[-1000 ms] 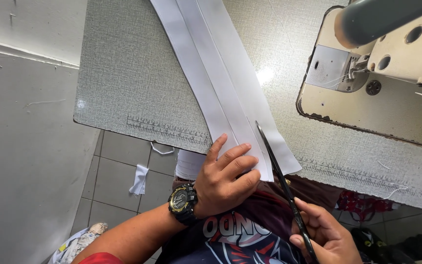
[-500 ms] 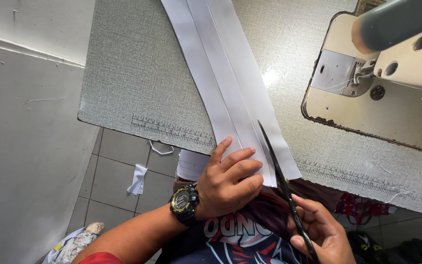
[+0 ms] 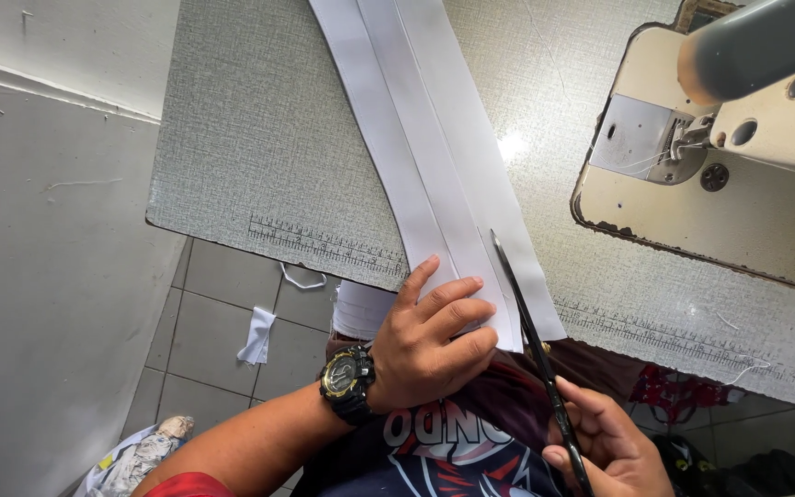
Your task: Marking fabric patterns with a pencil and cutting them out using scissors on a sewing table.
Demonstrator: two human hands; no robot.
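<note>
A long white fabric strip [image 3: 434, 147] with lengthwise folds runs down the grey sewing table [image 3: 278, 138] to its near edge. My left hand [image 3: 430, 345], with a black wristwatch, presses flat on the strip's near end at the table edge. My right hand [image 3: 604, 442] grips dark scissors [image 3: 531, 331] by the handles. Their blades point away from me and lie along the strip's right side, close to my left fingers. Whether the blades are parted cannot be told.
A cream sewing machine [image 3: 729, 156] stands on the table at the right, its grey arm above. A printed ruler runs along the table's near edge. A white fabric scrap [image 3: 257, 336] lies on the tiled floor; a grey wall [image 3: 48, 276] stands at the left.
The view has shifted slightly. My left hand stays on the strip's end, and the scissors remain along its right side with little visible movement.
</note>
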